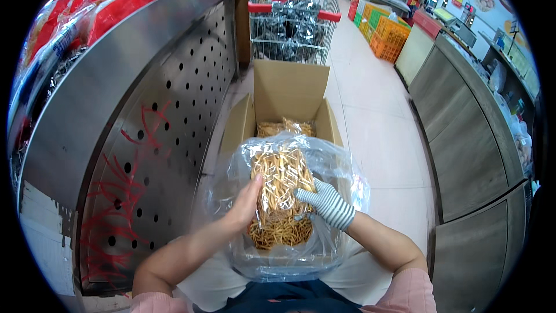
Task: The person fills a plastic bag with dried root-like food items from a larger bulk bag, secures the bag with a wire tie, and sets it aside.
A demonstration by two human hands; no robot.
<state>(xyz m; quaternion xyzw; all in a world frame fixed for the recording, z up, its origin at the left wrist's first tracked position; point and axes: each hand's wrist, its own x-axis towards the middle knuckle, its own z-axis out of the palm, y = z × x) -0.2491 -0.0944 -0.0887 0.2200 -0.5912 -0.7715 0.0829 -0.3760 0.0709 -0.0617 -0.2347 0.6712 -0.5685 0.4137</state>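
Observation:
A clear plastic pack of dried golden-brown strips [282, 175] is upheld between my two hands above a cardboard box. My bare left hand [245, 203] grips its left side. On the right edge, my right hand [325, 202], in a grey-and-white striped glove, has its thumb over the front; its other fingers are partly hidden. Below the pack, more loose-looking dried strips [281, 233] lie inside a large clear plastic bag [341, 168] that lines the box. The open cardboard box [291, 84] has its far flap standing up, with further packs [284, 128] at its far end.
A metal counter with a perforated panel [174, 116] runs along the left, heaped with red-and-clear packages [110, 8]. Beyond the box stands a shopping cart [289, 23] holding dark plastic bags. Wooden cabinets [469, 139] line the right, with an orange crate [389, 39] farther off.

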